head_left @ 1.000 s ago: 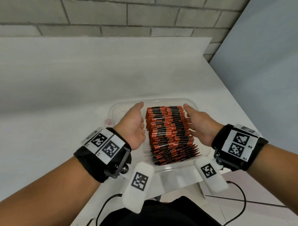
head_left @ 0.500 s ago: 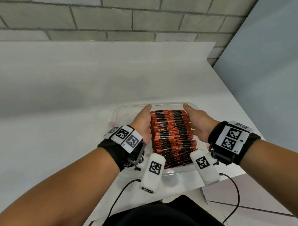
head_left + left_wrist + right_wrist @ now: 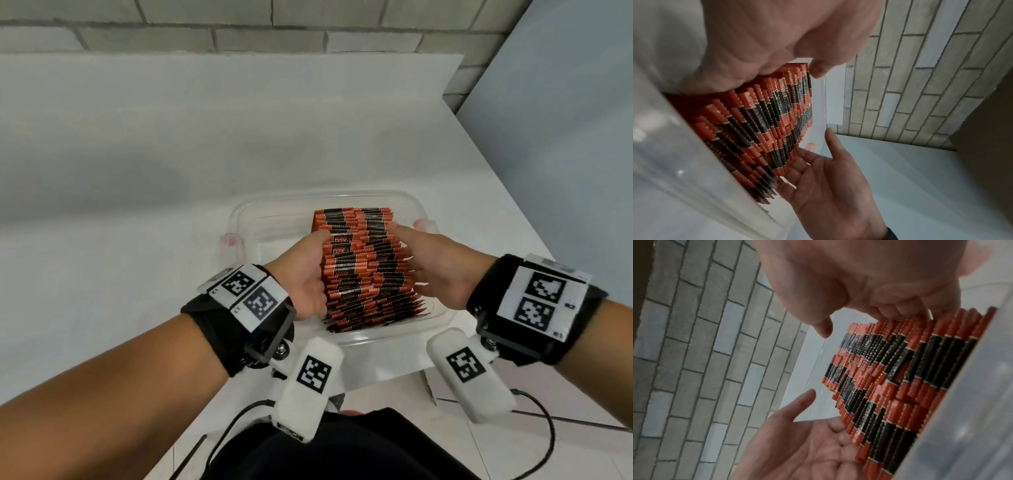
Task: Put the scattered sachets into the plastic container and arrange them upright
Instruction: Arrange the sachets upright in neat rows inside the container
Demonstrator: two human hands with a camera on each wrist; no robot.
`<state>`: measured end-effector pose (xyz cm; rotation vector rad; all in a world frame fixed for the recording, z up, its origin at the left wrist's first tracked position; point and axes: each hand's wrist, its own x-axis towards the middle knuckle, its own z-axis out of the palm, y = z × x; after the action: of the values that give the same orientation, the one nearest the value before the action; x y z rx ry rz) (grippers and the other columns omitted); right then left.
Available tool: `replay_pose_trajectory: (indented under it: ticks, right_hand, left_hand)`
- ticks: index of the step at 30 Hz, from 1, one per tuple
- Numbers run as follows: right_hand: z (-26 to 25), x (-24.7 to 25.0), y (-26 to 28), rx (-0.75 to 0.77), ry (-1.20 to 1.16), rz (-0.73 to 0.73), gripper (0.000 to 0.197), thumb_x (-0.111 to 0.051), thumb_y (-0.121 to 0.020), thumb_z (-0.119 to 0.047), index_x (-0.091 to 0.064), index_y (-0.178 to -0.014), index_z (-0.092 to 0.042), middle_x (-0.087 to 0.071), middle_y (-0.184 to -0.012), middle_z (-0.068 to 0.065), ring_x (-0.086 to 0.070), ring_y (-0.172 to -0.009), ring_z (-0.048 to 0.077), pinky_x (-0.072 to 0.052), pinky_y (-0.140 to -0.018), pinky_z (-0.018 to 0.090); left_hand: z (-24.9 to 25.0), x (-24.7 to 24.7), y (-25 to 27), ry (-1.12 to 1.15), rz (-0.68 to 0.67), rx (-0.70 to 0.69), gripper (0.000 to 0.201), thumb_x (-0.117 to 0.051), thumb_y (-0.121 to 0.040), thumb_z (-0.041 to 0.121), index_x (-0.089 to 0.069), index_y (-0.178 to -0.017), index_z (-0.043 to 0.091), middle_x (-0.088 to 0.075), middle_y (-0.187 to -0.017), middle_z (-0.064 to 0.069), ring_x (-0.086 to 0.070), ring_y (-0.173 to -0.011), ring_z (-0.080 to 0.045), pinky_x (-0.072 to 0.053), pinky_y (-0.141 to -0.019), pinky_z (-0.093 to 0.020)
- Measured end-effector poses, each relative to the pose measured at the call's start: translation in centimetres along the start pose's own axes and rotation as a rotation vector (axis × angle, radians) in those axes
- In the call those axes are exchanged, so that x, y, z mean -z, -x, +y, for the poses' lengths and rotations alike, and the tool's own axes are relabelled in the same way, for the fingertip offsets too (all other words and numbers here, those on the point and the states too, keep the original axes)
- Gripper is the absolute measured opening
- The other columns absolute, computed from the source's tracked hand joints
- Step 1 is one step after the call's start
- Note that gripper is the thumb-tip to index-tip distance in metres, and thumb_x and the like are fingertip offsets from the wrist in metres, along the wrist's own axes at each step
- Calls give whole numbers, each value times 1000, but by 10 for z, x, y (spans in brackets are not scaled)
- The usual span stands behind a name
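A clear plastic container (image 3: 325,198) sits on the white table near its front edge. Inside it, several red-and-black sachets (image 3: 363,267) stand on edge in one packed row running away from me. My left hand (image 3: 303,270) presses flat against the row's left side, its fingers straight. My right hand (image 3: 435,263) presses against the right side. In the left wrist view the sachets (image 3: 766,126) lie between the left hand (image 3: 756,48) above and the right hand (image 3: 828,178) below. The right wrist view shows the right fingertips (image 3: 900,309) on the sachets' (image 3: 900,378) edges.
The white table (image 3: 171,154) stretches to a brick wall (image 3: 274,37) behind. A blue-grey panel (image 3: 565,137) stands at the right, past the table's slanted right edge. Pink latches (image 3: 233,240) sit on the container's sides. Cables (image 3: 233,421) hang below the near edge.
My left hand moved right until it met the row's left side. Both hands now squeeze the sachets from either side, and the row looks tighter.
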<state>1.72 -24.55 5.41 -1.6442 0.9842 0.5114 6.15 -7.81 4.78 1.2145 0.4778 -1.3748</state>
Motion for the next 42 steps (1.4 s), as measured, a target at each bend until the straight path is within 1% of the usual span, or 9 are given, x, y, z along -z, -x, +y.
replay_pose_trajectory:
  ticks: [3, 5, 7, 9, 12, 16, 22, 29, 42]
  right_hand:
    - [4, 2, 5, -28, 19, -19, 36, -44, -93, -58, -56, -102, -25, -66, -96, -4, -57, -101, 15, -32, -111, 40]
    - [8, 5, 8, -47, 45, -32, 43, -45, -92, -59, -59, -101, -20, -66, -95, -3, -57, -98, 15, -33, -109, 38]
    - [11, 5, 11, -64, 43, -65, 46, -45, -92, -58, -61, -109, -18, -69, -93, -1, -60, -94, 15, -43, -97, 33]
    - [12, 3, 12, -72, 44, -80, 40, -45, -94, -54, -63, -103, -20, -74, -80, -3, -64, -87, 14, -47, -78, 29]
    - [13, 3, 10, -65, 28, -76, 36, -46, -95, -52, -64, -102, -21, -74, -77, -4, -65, -82, 13, -46, -69, 27]
    - [13, 2, 12, -59, -1, -81, 41, -48, -94, -52, -62, -112, -19, -71, -94, 1, -63, -93, 18, -45, -100, 36]
    - [11, -1, 17, -68, -19, -111, 35, -45, -97, -46, -65, -105, -18, -74, -88, 0, -68, -78, 13, -50, -68, 27]
    - [8, -8, 23, -109, 72, -97, 39, -48, -93, -53, -64, -107, -21, -67, -114, 4, -61, -106, 21, -38, -107, 42]
    - [8, -5, 21, -114, 76, -110, 36, -47, -93, -53, -65, -98, -22, -70, -100, 1, -63, -91, 17, -48, -87, 35]
  left_hand:
    - [-2, 7, -2, 33, 33, -3, 54, -46, -92, 49, -59, -115, 2, -50, -136, -21, -53, -115, -34, -43, -91, -47]
    - [-4, 11, -3, 56, 88, 4, 80, -43, -93, 50, -18, -149, 0, -13, -156, -23, -17, -144, -38, -12, -117, -52]
    - [-8, 13, -6, 59, 54, 31, 85, -46, -91, 51, -14, -149, -2, -16, -156, -24, -16, -144, -38, -5, -119, -49]
    - [-12, 11, -10, 49, -12, 54, 63, -51, -89, 50, -52, -128, 0, -54, -134, -22, -49, -123, -34, -24, -115, -45]
    - [-16, 6, -11, 49, -17, 27, 47, -53, -89, 48, -65, -95, 3, -68, -98, -16, -61, -94, -29, -41, -95, -38]
    - [-18, 6, -8, 64, -8, 20, 47, -54, -89, 47, -63, -100, 2, -67, -98, -16, -62, -91, -28, -46, -75, -36]
    - [-18, -2, -5, 87, -30, 1, 47, -53, -89, 49, -64, -107, 7, -66, -111, -16, -62, -96, -30, -48, -71, -38]
    - [-18, -2, -6, 120, -37, 2, 43, -54, -90, 45, -63, -100, 4, -67, -105, -18, -62, -100, -33, -47, -82, -45]
    - [-20, -8, 0, 102, -16, -8, 47, -51, -91, 47, -69, -94, 4, -70, -98, -15, -65, -83, -24, -45, -63, -35]
